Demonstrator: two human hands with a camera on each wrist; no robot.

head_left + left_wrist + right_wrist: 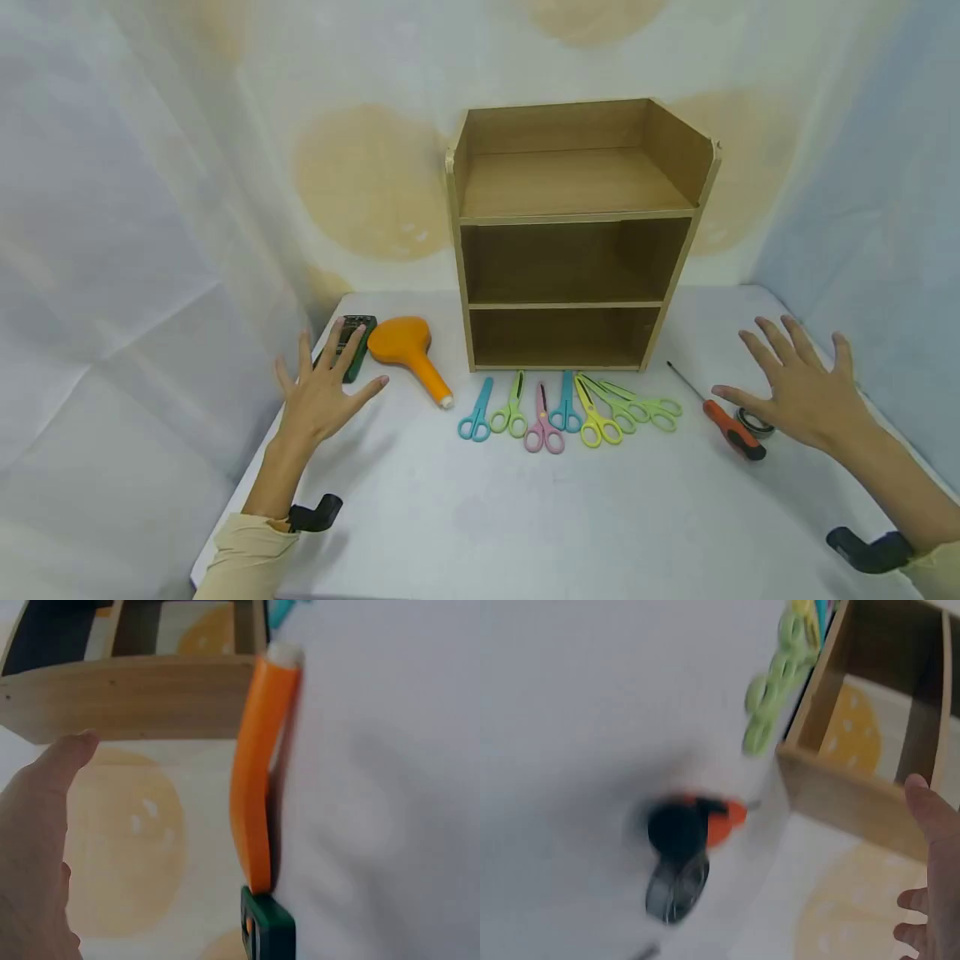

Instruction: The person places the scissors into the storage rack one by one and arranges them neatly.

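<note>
White backdrop (285,208) stood behind a tabletop (525,517) of scissors and tools

Large tan discs marked the cloth at the back of the scene, and the white tabletop filled the lower middle of the frame. A wooden shelf unit (577,183), three levels high, stood upright at upper centre, a little to the right.

At left of the frame, the left hand (318,400) was spread, its fingers apart; from the head view, it partly covered a green-and-black device (360,360). At right, the right hand (810,396) was spread as well, fingers apart, the thumb pointing inward over the tools near it. Each wrist wore a black mount (315,514) above a pale sleeve (247,554).

Left of centre, an orange paddle-shaped tool (405,346) lay just beside the device, its handle slanting down toward the scissors. Whether those two touched could not be told.

At right of the frame, a screwdriver (731,427) with an orange-and-black handle lay aslant, its shaft toward the shelf unit, and small scissors (543,427) in blue, green, pink and yellow made a row at centre. Smallest was a dark ring-shaped roll (763,430), close against the screwdriver's handle.
</note>
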